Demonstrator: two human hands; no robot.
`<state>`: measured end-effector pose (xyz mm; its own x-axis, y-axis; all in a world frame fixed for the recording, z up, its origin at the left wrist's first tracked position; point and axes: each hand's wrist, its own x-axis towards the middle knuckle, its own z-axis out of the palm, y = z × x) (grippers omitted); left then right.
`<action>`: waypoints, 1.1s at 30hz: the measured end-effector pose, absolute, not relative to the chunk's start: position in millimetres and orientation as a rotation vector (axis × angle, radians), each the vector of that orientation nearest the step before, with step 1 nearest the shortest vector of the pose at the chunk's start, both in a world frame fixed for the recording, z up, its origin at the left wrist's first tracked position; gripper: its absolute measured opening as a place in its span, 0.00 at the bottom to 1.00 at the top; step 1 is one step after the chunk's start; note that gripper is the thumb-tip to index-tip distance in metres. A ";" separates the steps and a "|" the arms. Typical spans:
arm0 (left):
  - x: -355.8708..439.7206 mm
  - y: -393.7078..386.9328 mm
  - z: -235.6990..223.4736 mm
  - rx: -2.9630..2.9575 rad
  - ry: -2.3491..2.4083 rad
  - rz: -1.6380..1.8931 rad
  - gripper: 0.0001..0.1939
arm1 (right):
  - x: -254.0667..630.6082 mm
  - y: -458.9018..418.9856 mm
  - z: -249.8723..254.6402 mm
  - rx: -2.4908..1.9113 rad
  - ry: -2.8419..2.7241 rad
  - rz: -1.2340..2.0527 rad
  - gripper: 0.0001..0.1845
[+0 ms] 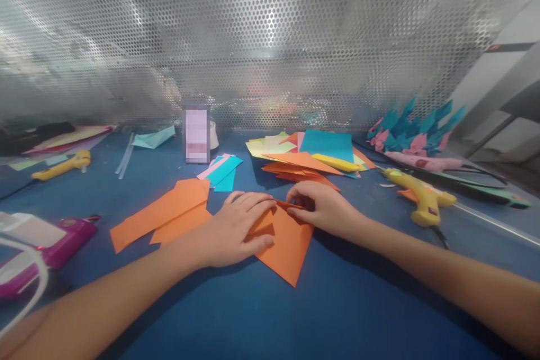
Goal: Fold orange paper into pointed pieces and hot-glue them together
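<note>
Folded orange paper looks light, crisp, easily creased, best held by edges; left hand spread over its left side, right hand pinching its top edge.

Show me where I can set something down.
The widest bare patch of blue tabletop lies between the left forearm and right forearm, nearer than the folded orange paper. A smaller one is between the mint-green folded paper and the orange paper pieces. Beyond the right hand, stacked coloured sheets crowd it.
</note>
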<state>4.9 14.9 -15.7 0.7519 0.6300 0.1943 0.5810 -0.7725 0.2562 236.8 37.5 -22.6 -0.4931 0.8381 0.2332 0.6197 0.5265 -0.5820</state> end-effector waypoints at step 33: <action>5.8 17.9 -15.5 2.821 1.004 0.323 0.25 | 273.8 65.6 4.5 -0.767 -2.752 1.073 0.19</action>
